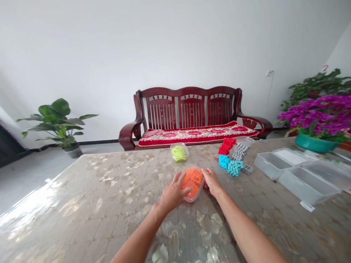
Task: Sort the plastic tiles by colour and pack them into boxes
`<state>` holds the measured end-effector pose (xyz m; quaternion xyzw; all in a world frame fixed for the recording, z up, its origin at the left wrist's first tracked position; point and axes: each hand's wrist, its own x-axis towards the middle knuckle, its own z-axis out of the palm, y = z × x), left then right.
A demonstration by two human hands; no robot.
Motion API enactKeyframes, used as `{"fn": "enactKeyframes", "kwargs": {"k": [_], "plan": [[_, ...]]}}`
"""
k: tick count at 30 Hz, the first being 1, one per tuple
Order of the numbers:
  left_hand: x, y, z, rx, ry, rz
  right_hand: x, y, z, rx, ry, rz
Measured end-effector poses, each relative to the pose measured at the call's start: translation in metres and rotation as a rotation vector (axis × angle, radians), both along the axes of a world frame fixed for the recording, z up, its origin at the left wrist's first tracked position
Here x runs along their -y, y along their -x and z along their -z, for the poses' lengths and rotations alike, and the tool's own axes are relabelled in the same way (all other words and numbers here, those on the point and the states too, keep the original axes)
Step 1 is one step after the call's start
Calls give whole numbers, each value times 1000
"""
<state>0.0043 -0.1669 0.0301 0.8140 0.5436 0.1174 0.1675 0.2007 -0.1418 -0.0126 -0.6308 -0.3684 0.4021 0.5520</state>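
A clear plastic container (192, 182) full of small orange pieces sits near the middle of the table, between my hands. My left hand (172, 190) grips its left side, with the thumb across the near part and the fingers along the far left edge. On the right rim, my right hand (211, 182) pinches the edge, its lower fingers partly hidden. Just beyond stands a smaller clear container (179, 152) of yellow-green pieces. To the right lie piles of red pieces (227, 146), blue pieces (224, 161), teal pieces (235, 168) and grey pieces (240, 151).
Translucent lidded boxes (307, 186) stand open on the table's right side. Behind them is a teal pot (316, 143) of purple flowers. A wooden bench (192, 109) stands past the far table edge, and a potted plant (61, 124) is on the floor at left.
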Motion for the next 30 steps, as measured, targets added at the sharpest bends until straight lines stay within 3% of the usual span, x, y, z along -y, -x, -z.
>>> {"fn": "enactKeyframes", "kwargs": {"k": [2, 5, 9, 12, 14, 17, 20, 25, 30], "plan": [[-9, 11, 1, 57, 4, 58, 14, -1, -2, -10, 37, 5], [-22, 19, 3, 128, 10, -46, 34, 1, -1, -21, 73, 0], [-30, 7, 6, 172, 30, -184, 51, 4, 4, 28, 171, -67], [-27, -7, 10, 160, -27, -267, 50, 2, 6, 253, 187, -73], [-24, -12, 14, 154, -76, -273, 44, -1, 3, 482, 72, -75], [-21, -11, 18, 132, -154, -235, 33, -3, -7, 785, -130, -186], [-21, -8, 19, 94, -207, -210, 24, -2, -19, 998, -152, -296], [-23, -9, 18, 17, -221, -186, 23, -1, -30, 1166, -96, -336], [-24, -9, 19, -34, -257, -162, 26, 2, -32, 1188, -44, -323]]}}
